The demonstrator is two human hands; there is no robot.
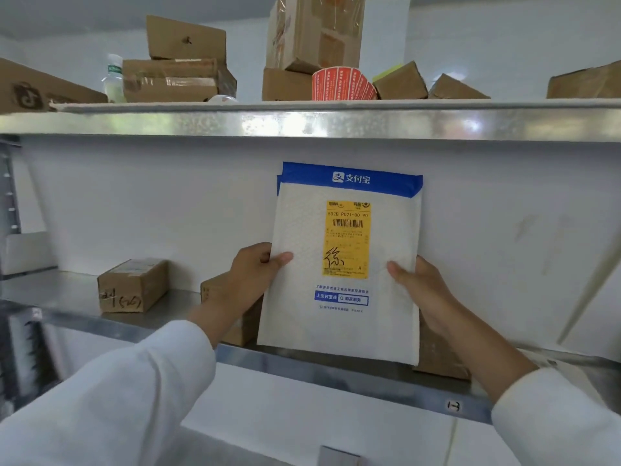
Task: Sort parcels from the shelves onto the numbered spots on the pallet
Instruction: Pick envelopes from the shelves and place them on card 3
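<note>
A white padded mailer (366,327) with a blue top flap and a yellow shipping label stands upright in front of the middle shelf (302,363). My left hand (255,270) grips its left edge, thumb on the front. On the right edge, my right hand (423,290) holds it the same way. The mailer hides part of the brown boxes behind it. No pallet is in view.
On the middle shelf sit a small brown box (132,285) with handwriting, a box (235,314) behind my left wrist and another (440,354) behind my right wrist. The top shelf (302,124) carries several cardboard boxes, a red label roll (342,84) and a bottle (113,79).
</note>
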